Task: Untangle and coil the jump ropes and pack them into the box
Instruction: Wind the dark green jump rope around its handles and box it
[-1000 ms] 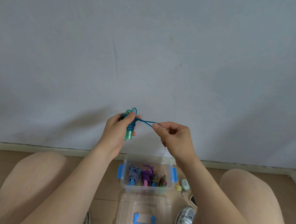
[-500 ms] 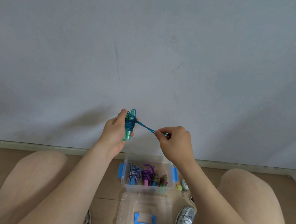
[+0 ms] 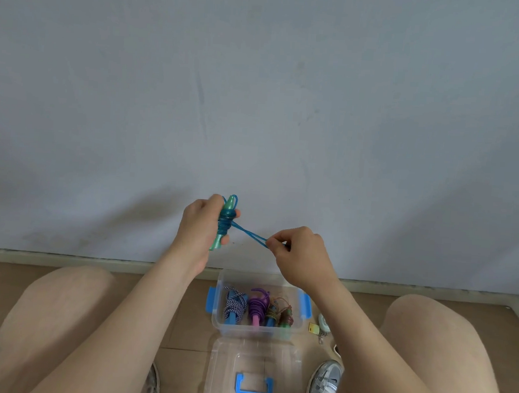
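Note:
My left hand point(image 3: 201, 226) grips the green handles of a blue jump rope point(image 3: 227, 221), held upright in front of the wall, with blue cord wound round their middle. A doubled strand of that cord runs down to the right into my right hand point(image 3: 297, 256), which pinches its end loop. Below, on the floor between my knees, stands the clear box point(image 3: 292, 330) with blue latches. Inside it lie a blue-and-white striped rope point(image 3: 234, 306), a purple rope with a pink handle point(image 3: 257, 307) and a brown rope bundle point(image 3: 281, 314).
The box's clear lid point(image 3: 253, 375) with a blue carry handle lies flat on the floor just in front of the box. A keyring with small tags point(image 3: 320, 326) sits right of the box. My shoes point(image 3: 323, 382) flank the lid. A grey wall stands close ahead.
My right hand has dropped lower and moved right, drawing the doubled strand out longer and downward. My left hand has turned the wound handles slightly more upright.

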Action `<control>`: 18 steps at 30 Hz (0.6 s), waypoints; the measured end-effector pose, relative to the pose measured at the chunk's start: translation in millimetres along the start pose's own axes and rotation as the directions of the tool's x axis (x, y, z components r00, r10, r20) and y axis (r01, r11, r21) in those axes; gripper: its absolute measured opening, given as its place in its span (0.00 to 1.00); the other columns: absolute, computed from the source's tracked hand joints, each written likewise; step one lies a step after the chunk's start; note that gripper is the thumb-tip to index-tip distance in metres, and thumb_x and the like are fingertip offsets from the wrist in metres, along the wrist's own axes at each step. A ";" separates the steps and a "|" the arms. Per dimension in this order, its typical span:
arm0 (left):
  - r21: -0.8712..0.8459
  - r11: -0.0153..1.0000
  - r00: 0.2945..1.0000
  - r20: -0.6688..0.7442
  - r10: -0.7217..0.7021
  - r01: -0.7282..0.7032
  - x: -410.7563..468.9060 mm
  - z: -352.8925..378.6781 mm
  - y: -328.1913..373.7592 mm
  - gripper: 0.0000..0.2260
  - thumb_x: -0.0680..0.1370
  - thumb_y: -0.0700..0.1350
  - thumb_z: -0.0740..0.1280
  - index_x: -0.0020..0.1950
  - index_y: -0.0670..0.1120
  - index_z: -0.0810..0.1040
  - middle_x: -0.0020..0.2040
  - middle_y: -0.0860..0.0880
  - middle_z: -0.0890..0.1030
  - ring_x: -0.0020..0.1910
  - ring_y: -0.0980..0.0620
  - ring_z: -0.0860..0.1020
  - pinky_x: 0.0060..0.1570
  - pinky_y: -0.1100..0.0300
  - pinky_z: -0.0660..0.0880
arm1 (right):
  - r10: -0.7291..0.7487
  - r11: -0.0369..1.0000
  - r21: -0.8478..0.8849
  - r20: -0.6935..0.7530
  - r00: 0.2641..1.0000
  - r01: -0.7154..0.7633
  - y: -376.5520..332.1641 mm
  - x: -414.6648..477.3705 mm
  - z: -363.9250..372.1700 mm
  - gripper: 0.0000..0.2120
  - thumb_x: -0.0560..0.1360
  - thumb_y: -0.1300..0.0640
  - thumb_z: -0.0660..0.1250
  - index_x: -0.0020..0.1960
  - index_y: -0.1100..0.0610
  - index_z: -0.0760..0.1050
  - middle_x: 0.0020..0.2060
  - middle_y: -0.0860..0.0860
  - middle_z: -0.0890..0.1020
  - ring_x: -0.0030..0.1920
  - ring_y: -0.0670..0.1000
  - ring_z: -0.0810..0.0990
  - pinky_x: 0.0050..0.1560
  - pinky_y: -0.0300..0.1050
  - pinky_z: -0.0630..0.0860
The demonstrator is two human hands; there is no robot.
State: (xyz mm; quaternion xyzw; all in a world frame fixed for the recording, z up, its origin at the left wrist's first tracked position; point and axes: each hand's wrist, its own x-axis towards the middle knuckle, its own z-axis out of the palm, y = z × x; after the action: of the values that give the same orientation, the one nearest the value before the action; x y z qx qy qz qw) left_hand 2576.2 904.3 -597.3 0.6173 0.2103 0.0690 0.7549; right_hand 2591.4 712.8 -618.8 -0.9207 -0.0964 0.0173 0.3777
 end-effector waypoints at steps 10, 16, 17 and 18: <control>0.746 0.395 0.843 0.499 0.201 -0.536 1.1 -1.4 -33.1 0.08 0.85 0.50 0.65 0.61 0.49 0.76 0.46 0.49 0.79 0.40 0.55 0.76 0.35 0.64 0.67 | -0.456 0.876 -0.215 -0.072 0.887 0.433 -10.7 -5.9 -6.8 0.09 0.83 0.59 0.68 0.49 0.57 0.87 0.39 0.52 0.79 0.38 0.53 0.79 0.41 0.52 0.78; 0.658 0.416 0.745 0.663 0.074 -0.628 -21.7 7.1 -22.0 0.12 0.79 0.45 0.67 0.36 0.44 0.73 0.28 0.50 0.70 0.26 0.55 0.66 0.30 0.58 0.62 | -0.438 0.898 -0.029 -0.142 0.888 0.438 -7.8 -3.0 -13.1 0.07 0.78 0.64 0.72 0.48 0.55 0.88 0.41 0.48 0.85 0.42 0.45 0.81 0.44 0.33 0.75; 0.658 0.415 0.744 0.664 0.074 -0.629 -21.8 7.7 -22.4 0.14 0.78 0.47 0.69 0.34 0.44 0.72 0.28 0.50 0.70 0.26 0.55 0.66 0.29 0.58 0.62 | -0.411 0.908 0.021 -0.135 0.902 0.418 -8.4 -3.4 -13.5 0.07 0.78 0.63 0.73 0.47 0.54 0.88 0.40 0.47 0.85 0.42 0.45 0.82 0.44 0.34 0.76; 0.655 0.421 0.744 0.664 0.075 -0.627 -22.5 8.2 -22.1 0.16 0.78 0.49 0.69 0.34 0.44 0.74 0.27 0.50 0.72 0.25 0.55 0.67 0.29 0.57 0.63 | -0.366 0.921 0.092 -0.123 0.923 0.378 -9.5 -4.1 -14.4 0.07 0.78 0.63 0.73 0.47 0.53 0.88 0.41 0.46 0.86 0.43 0.45 0.83 0.45 0.36 0.78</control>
State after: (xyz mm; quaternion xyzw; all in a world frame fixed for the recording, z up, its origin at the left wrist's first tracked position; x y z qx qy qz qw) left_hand 2555.8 883.7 -612.0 0.9268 -0.1479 -0.0552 0.3408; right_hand 2587.4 708.6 -602.1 -0.8623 -0.2488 -0.0969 0.4303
